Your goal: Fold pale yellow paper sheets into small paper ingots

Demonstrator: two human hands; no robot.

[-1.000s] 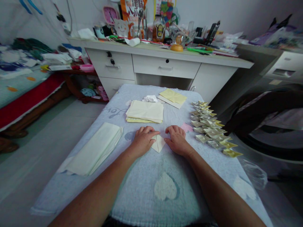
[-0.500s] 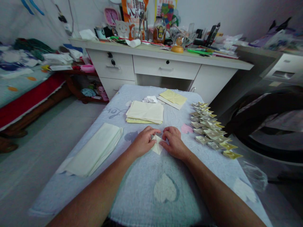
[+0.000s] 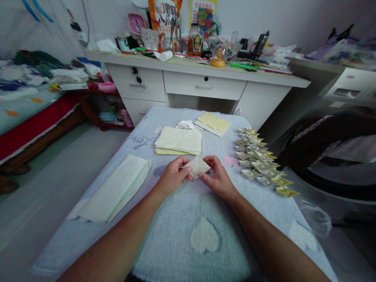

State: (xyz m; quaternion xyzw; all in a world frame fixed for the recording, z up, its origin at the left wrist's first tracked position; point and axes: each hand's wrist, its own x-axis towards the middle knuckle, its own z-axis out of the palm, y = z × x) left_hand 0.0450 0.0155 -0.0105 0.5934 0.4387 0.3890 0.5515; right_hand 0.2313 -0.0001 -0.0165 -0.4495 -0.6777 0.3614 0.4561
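Observation:
Between my hands is a small folded paper square point(image 3: 197, 167), pale cream, turned so its corners point left and right. My left hand point(image 3: 176, 172) pinches its left corner, thumb on top and fingers underneath. On the other side my right hand point(image 3: 216, 174) grips the right edge, with the thumb pressed at the lower edge. Just beyond the hands lies a stack of cream and yellow paper sheets point(image 3: 178, 140). Several rows of folded paper boats point(image 3: 261, 160), grey-white and yellow, stand to the right.
A long folded bundle of pale paper point(image 3: 114, 188) lies on the left of the cloth-covered table point(image 3: 164, 243). Yellow and white sheets point(image 3: 214, 122) and a crumpled white tissue point(image 3: 185, 124) are at the back. Behind stands a cluttered white desk point(image 3: 205, 84); a washing machine point(image 3: 346, 90) is at right.
The folded paper was lying flat on the table under my fingers. Now both hands hold it up slightly, turned with its corners to the sides and a different face showing.

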